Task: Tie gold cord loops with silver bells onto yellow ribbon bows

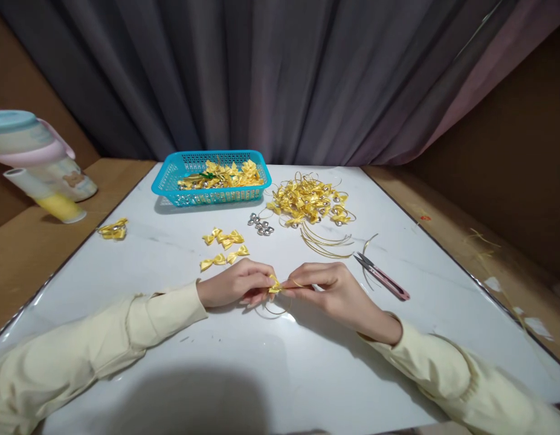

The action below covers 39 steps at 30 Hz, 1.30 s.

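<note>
Between the fingers of my left hand (243,283) is a small yellow ribbon bow (274,285). My right hand (327,293) pinches a thin gold cord (299,284) right beside the bow, and a loop of it hangs below. Both hands meet low over the middle of the white table (225,350). Loose yellow bows (225,239) lie just beyond my left hand. Several small silver bells (261,226) sit behind them. Cut gold cords (325,244) are spread beyond my right hand, near pink-handled thread snips (383,277).
A blue basket (211,197) of yellow bows stands at the back. To its right is a heap of corded bows with bells (311,199). Another yellow bow bundle (113,229) lies at the left edge. A tumbler (44,157) and a yellow-and-white roll (48,196) stand far left.
</note>
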Each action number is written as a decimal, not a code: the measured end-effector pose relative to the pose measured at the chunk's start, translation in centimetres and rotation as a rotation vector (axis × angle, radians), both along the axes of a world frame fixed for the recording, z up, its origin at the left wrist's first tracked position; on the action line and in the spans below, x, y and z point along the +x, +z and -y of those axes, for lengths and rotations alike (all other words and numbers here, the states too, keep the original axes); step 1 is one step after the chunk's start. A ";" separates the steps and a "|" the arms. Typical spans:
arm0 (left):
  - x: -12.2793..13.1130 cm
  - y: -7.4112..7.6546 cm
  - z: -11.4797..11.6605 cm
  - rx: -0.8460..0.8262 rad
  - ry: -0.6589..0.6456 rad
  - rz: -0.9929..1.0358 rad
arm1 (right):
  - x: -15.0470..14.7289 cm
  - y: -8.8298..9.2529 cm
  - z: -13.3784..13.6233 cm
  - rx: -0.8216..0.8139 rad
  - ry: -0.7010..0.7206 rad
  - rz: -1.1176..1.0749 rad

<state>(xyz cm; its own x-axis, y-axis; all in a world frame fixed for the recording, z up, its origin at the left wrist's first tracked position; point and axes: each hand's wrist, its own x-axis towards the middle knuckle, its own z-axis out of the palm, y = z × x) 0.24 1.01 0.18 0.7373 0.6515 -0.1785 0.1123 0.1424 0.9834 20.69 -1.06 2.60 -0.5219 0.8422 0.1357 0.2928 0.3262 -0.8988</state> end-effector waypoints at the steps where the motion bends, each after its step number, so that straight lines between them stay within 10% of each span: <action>1: 0.0 0.1 0.1 0.020 -0.004 -0.010 | 0.0 0.0 0.0 -0.005 -0.007 0.001; 26: 0.3 0.5 0.4 0.128 0.081 -0.052 | 0.7 0.3 -0.8 -0.138 -0.199 -0.057; 39: 0.4 0.7 0.4 0.177 0.112 -0.134 | 1.5 -0.1 -2.1 -0.539 -0.258 -0.417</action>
<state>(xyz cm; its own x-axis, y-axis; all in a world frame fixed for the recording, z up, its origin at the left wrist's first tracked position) 0.64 0.58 0.84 0.6361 0.7578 -0.1452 0.2363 -0.0121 0.9716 22.24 1.05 2.53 -0.2934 0.9372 -0.1887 -0.1012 -0.2267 -0.9687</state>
